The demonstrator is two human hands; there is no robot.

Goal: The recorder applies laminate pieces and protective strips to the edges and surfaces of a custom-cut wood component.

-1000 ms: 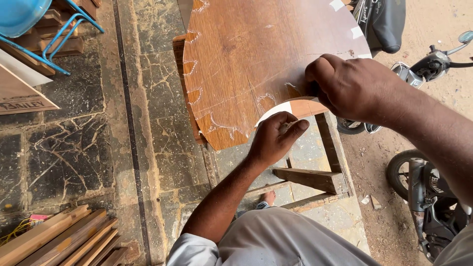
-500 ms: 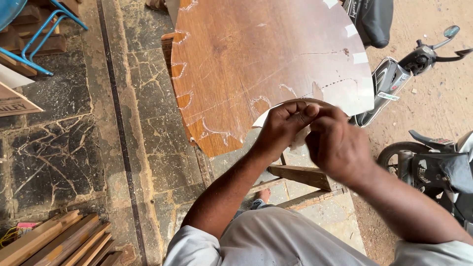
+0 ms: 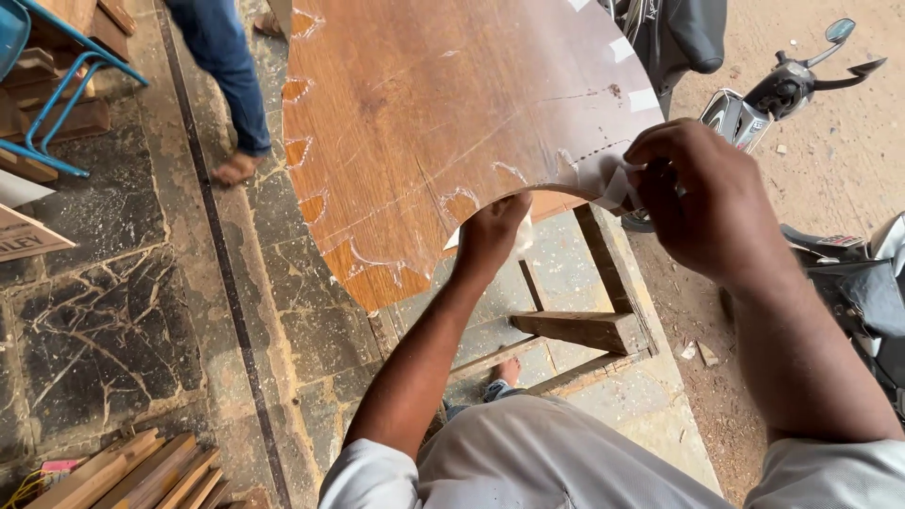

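Head view, board: a round brown wooden board (image 3: 443, 123) is seen across the far middle, its rim marked with pale notches and scraps of white backing.
Head view, support: the board is carried by a wooden frame (image 3: 584, 325), shown below its near edge.
Head view, left hand: the left hand (image 3: 490, 231) is pressed against the near edge of the board, with the fingers curled up under the rim; what they grip cannot be told.
Head view, right hand: the right hand (image 3: 702, 203) is held at the board's right edge, its fingers closed in a pinch on a white strip (image 3: 613, 184) that is lifted off the surface.
Head view, strip position: the strip is found at the right rim of the board, touching both the wood and the pinching fingers.
Head view, floor: cracked stone paving (image 3: 104, 330) is spread on the left, and sandy ground is seen on the right.
Head view, surroundings: a scooter (image 3: 792, 85) is parked far right; wooden planks (image 3: 123, 471) are stacked near left; a blue metal frame (image 3: 57, 104) stands far left.
Head view, other person: a leg in blue trousers (image 3: 231, 75) is seen far left, standing on the paving.
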